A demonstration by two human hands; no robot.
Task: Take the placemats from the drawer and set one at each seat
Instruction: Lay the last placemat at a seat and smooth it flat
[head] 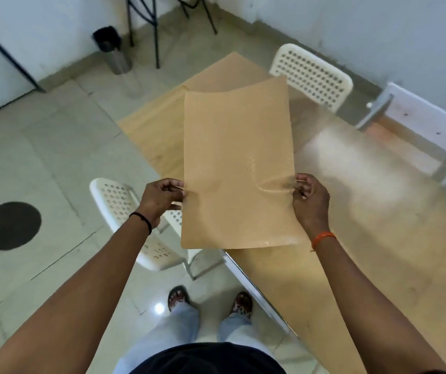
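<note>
A tan placemat (236, 163) hangs in the air in front of me, over the near left part of the wooden table (351, 238). My left hand (161, 199) pinches its left edge and my right hand (309, 197) pinches its right edge, where the mat wrinkles. Whether it is a single mat or a stack I cannot tell. A white perforated chair (124, 211) stands just left of the table below my left hand. A second white chair (312, 75) stands at the table's far end.
A white bench or chair with metal legs (427, 130) stands at the table's right side. A steel bin with a black liner (114, 51) and black metal legs (154, 31) are by the far wall. A dark round floor cover (8, 225) lies at left.
</note>
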